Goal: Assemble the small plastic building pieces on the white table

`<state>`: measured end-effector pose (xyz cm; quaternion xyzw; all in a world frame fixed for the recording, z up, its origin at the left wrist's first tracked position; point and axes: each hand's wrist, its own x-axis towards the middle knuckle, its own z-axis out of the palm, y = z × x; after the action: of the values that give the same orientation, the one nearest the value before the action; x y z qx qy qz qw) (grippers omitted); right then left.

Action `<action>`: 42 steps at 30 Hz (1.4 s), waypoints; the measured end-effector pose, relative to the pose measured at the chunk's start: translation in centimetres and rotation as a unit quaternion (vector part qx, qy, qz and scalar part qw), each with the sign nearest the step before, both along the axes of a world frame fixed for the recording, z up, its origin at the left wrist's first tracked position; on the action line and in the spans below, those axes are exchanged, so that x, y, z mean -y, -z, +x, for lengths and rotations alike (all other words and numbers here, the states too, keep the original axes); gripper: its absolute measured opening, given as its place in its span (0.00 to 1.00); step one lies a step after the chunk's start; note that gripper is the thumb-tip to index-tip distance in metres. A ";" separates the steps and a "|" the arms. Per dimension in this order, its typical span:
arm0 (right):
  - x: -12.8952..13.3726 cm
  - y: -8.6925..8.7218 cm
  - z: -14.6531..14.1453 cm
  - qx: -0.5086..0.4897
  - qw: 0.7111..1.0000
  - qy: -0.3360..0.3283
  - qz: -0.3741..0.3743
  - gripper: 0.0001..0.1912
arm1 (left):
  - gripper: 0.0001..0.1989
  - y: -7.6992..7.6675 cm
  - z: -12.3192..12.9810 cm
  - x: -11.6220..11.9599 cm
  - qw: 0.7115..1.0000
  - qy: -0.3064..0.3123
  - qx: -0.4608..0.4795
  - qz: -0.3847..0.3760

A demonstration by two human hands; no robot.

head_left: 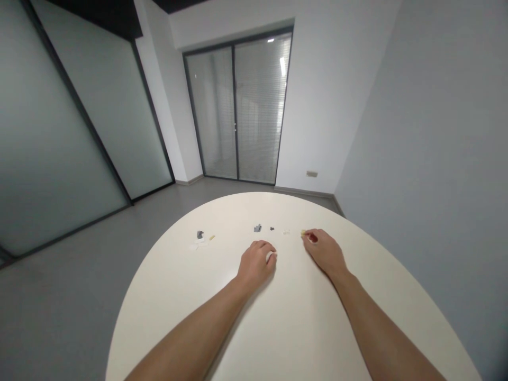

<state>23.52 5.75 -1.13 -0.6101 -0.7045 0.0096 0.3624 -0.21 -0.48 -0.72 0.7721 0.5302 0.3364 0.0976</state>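
Observation:
My right hand [324, 252] is at the right of the round white table [286, 328], thumb and forefinger pinched on a small yellow piece [303, 232]. My left hand [257, 263] rests on the tabletop nearer the middle, its fingers loosely curled with a gap between them and the thumb; I see nothing held there. Just beyond it lies a small grey piece [257, 228], with a tiny dark piece [272, 228] to its right. Between that and my right hand are faint white bits [286, 232]. What these pieces are is too small to tell.
On the table's left side lie a dark grey piece [200, 234], a small yellow strip [211, 237] and white scraps [197, 245]. Past the far edge are a glass door with blinds [257, 116] and a white wall [337, 79]. Frosted glass panels [47, 159] stand to the left.

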 end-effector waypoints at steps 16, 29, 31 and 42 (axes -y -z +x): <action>2.3 0.1 -3.4 0.142 0.979 -0.145 0.000 0.12 | 0.34 -0.9 -6.8 -1.5 0.926 -0.343 -0.116 -0.101; 2.9 1.1 -2.3 0.122 0.979 -0.166 -0.005 0.17 | 0.37 -1.0 -6.3 -1.0 0.900 -0.358 -0.204 -0.143; 2.9 1.1 -2.3 0.123 0.978 -0.166 -0.009 0.17 | 0.37 -1.0 -5.7 -0.8 0.905 -0.343 -0.212 -0.132; 3.3 0.5 -2.8 0.120 0.980 -0.156 -0.013 0.16 | 0.31 -0.2 0.1 2.0 0.979 -0.153 -0.134 -0.008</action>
<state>20.70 2.49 -1.65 -0.4937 -0.8294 0.0019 0.2615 -0.10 -2.47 -0.49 0.7192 0.6528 0.2369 -0.0209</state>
